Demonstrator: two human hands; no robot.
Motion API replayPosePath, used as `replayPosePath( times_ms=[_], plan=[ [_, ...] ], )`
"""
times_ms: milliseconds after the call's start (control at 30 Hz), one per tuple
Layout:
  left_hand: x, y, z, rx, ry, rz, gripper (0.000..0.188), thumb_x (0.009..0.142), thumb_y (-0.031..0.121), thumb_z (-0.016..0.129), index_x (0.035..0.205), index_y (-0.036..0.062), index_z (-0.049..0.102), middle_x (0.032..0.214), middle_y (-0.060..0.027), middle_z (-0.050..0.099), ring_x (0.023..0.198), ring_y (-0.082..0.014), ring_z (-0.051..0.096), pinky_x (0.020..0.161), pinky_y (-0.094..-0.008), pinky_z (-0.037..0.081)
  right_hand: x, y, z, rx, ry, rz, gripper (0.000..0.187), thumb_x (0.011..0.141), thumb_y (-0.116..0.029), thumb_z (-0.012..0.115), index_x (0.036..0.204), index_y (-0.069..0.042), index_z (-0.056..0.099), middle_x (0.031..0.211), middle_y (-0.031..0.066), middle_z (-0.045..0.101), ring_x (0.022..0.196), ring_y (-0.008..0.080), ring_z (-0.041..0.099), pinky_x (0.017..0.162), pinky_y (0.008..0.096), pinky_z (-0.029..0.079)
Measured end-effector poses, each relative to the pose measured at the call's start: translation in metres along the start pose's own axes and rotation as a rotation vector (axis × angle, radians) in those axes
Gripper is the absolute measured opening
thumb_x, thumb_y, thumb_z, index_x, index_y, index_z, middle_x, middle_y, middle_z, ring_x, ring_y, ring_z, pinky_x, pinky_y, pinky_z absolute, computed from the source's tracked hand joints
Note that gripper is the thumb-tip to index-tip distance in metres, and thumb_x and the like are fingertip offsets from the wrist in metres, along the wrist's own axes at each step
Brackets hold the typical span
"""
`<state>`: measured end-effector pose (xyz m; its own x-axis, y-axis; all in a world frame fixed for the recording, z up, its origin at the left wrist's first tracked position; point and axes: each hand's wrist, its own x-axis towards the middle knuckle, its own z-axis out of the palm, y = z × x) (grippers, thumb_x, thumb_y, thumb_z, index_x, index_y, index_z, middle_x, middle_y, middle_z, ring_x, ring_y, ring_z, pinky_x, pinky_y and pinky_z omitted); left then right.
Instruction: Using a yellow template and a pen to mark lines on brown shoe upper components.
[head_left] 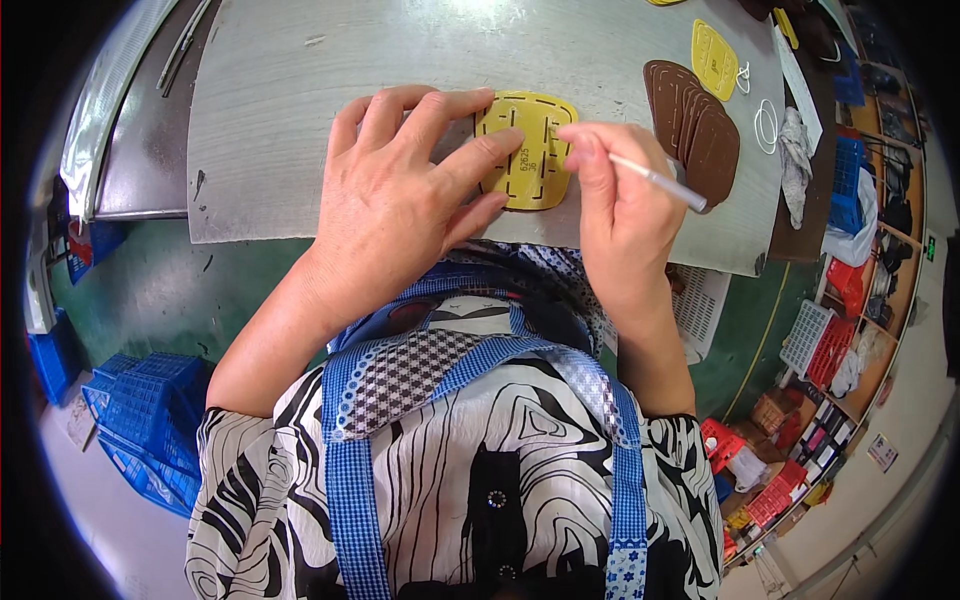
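A yellow template (532, 170) with rounded corners, slots and dashed cut-outs lies flat near the front edge of the table. My left hand (400, 160) rests on its left side, fingers spread and pressing it down. In my right hand (628, 190) is a slim pen (655, 180) with a pale shaft and a grey end, pinched between thumb and fingers. Its tip is hidden by the fingers at the template's right side. Beyond the right hand, a fanned stack of brown pieces (700, 130) lies on the table.
Another yellow template (714, 60) with a white cord (765, 125) nearby lies at the far right of the grey tabletop (270, 130). A crumpled grey cloth (795, 165) is farther right. Blue crates (150, 415) stand on the floor at left; loaded shelves (880, 250) line the right.
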<state>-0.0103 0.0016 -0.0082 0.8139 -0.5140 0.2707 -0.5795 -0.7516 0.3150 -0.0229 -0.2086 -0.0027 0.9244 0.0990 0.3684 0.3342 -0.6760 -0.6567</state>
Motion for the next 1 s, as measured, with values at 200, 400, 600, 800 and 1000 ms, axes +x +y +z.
replayPosePath(
  times_ms=[200, 400, 600, 800, 1000],
  plan=[
    [-0.001, 0.001, -0.002, 0.012, -0.01, -0.01, 0.048, 0.082, 0.03, 0.08, 0.129, 0.0271, 0.07, 0.139, 0.0005, 0.059, 0.125, -0.0285, 0.051, 0.106, -0.0455, 0.04, -0.034, -0.02, -0.009, -0.041, -0.107, 0.031, 0.007, 0.099, -0.008, 0.064, 0.094, -0.003, 0.067, 0.083, 0.0123, 0.063, 0.073, 0.0323, 0.059, 0.065, 0.0414, 0.047],
    [-0.002, -0.001, -0.002, 0.012, -0.008, -0.007, 0.048, 0.082, 0.03, 0.08, 0.129, 0.0266, 0.07, 0.14, 0.0003, 0.059, 0.125, -0.0285, 0.051, 0.106, -0.0457, 0.04, -0.038, -0.018, -0.012, 0.066, -0.12, 0.103, 0.011, 0.101, -0.01, 0.062, 0.098, -0.003, 0.07, 0.081, 0.0106, 0.064, 0.071, 0.0287, 0.06, 0.064, 0.0385, 0.047],
    [-0.002, 0.001, -0.001, 0.029, -0.014, 0.002, 0.047, 0.083, 0.032, 0.08, 0.129, 0.0268, 0.07, 0.14, 0.0001, 0.059, 0.126, -0.0285, 0.051, 0.107, -0.0459, 0.04, -0.004, 0.009, 0.0, 0.116, 0.048, 0.09, 0.017, 0.104, -0.013, 0.06, 0.102, -0.001, 0.071, 0.078, 0.0114, 0.064, 0.069, 0.0268, 0.063, 0.065, 0.0366, 0.049],
    [-0.005, -0.002, -0.002, 0.043, -0.043, -0.013, 0.047, 0.083, 0.032, 0.08, 0.129, 0.027, 0.07, 0.141, 0.0002, 0.058, 0.126, -0.0287, 0.051, 0.107, -0.0456, 0.04, -0.023, -0.004, -0.002, 0.002, -0.079, 0.042, 0.007, 0.099, -0.008, 0.064, 0.095, -0.003, 0.066, 0.085, 0.013, 0.064, 0.076, 0.0333, 0.06, 0.067, 0.0416, 0.047],
    [0.005, -0.001, -0.008, 0.015, -0.013, 0.052, 0.051, 0.08, 0.026, 0.082, 0.128, 0.0228, 0.068, 0.139, -0.002, 0.059, 0.125, -0.0286, 0.052, 0.105, -0.0437, 0.042, -0.031, -0.014, -0.016, -0.006, -0.082, 0.04, 0.01, 0.1, -0.008, 0.062, 0.104, -0.002, 0.069, 0.083, 0.0117, 0.064, 0.075, 0.0309, 0.061, 0.068, 0.0392, 0.048]
  ],
)
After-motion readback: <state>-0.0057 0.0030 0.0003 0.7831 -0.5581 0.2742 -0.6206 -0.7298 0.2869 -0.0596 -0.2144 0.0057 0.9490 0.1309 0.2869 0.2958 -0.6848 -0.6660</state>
